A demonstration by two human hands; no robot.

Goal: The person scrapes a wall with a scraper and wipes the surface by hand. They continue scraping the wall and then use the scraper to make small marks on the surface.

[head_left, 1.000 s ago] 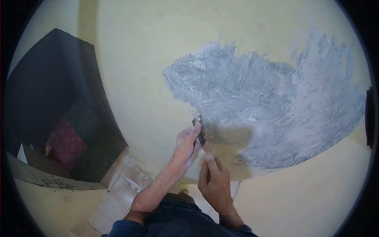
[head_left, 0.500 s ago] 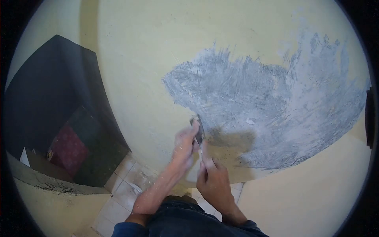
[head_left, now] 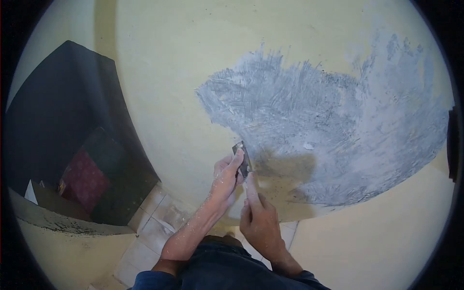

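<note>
A scraper (head_left: pixel 245 164) with a dark, flat blade is held at the lower left border of the grey scraped patch (head_left: pixel 290 111) on the wall. My left hand (head_left: pixel 227 176) is closed on the blade, its thumb pressed along the flat near the front edge. Lower down, my right hand (head_left: pixel 261 217) wraps round the handle, its index finger stretched toward the blade. Most of the handle is hidden by the fingers. Pale flakes speckle my left forearm and hand. Whether the blade edge touches the wall is hard to tell.
Yellowish paint (head_left: pixel 164 87) surrounds the grey patch. To the left, a dark recess (head_left: pixel 53 111) holds a red patterned piece (head_left: pixel 87 181) and a white sheet. Pale floor tiles (head_left: pixel 150 232) with debris lie below. A dark object (head_left: pixel 453 145) is at the right edge.
My left hand, blurred by motion before, now shows sharply. Both hands keep their hold on the scraper, which stays at nearly the same spot. The view has shifted slightly.
</note>
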